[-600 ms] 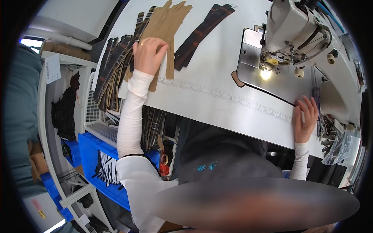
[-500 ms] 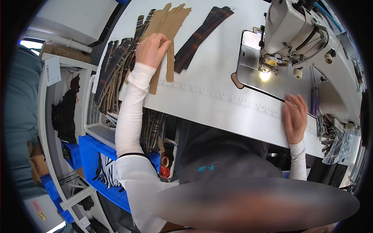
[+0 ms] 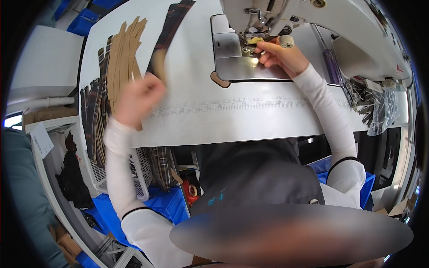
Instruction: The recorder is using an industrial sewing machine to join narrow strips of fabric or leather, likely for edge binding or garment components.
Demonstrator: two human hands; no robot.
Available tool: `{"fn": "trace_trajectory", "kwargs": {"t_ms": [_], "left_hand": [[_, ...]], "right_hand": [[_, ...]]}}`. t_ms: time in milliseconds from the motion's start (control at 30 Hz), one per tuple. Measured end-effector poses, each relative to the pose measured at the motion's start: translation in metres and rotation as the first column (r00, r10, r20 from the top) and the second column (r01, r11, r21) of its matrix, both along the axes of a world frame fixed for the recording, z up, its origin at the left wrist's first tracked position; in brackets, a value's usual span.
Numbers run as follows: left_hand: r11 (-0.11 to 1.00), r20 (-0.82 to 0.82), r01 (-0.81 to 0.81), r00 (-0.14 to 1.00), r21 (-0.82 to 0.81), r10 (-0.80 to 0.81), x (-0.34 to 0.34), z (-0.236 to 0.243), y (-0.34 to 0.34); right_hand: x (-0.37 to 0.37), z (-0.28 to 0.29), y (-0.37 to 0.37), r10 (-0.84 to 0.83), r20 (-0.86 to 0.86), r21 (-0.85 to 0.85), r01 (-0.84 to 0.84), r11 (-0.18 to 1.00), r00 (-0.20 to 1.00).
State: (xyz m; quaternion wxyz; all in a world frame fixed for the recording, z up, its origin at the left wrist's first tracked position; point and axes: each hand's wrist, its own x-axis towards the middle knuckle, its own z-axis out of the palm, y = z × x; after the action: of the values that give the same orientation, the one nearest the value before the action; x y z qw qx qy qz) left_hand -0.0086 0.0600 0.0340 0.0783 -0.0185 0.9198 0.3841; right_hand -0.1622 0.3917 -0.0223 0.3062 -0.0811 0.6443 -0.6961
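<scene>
My left hand (image 3: 140, 99), smeared by motion, is closed at the near end of a blurred tan fabric strip (image 3: 159, 67), above the white table (image 3: 214, 116). To its left lies a fan of tan strips (image 3: 121, 62), with dark plaid strips (image 3: 93, 118) beside them hanging over the table's near edge. Dark plaid strips (image 3: 174, 24) also lie farther back, behind the blurred strip. My right hand (image 3: 283, 54) is at the sewing machine (image 3: 308, 13), fingers curled together next to the presser foot area (image 3: 252, 42); whatever they pinch is too small to make out.
A printed ruler scale (image 3: 223, 105) runs along the table. Tools and a clear plastic bag (image 3: 383, 114) sit at the right end. Below the left edge are a white basket (image 3: 142, 174) and a blue bin (image 3: 167, 203). A shelf (image 3: 53, 123) stands at far left.
My left hand has left the tan pile, drawing a strip toward me and to the right. My right hand has moved from the table's front edge up to the machine's needle area. The view has shifted.
</scene>
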Motion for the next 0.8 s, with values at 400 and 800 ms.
{"fn": "trace_trajectory", "kwargs": {"t_ms": [400,800], "left_hand": [[0.829,-0.348,0.229,0.826,-0.511,-0.443,0.023,-0.037,0.092],[0.759,0.200,-0.128,0.980,0.639,-0.003,-0.003,-0.040,0.089]], "right_hand": [[0.012,-0.010,-0.011,-0.158,-0.248,-0.197,0.110,0.974,0.956],[0.020,-0.007,0.003,-0.080,-0.333,-0.029,0.075,0.997,0.940]]}}
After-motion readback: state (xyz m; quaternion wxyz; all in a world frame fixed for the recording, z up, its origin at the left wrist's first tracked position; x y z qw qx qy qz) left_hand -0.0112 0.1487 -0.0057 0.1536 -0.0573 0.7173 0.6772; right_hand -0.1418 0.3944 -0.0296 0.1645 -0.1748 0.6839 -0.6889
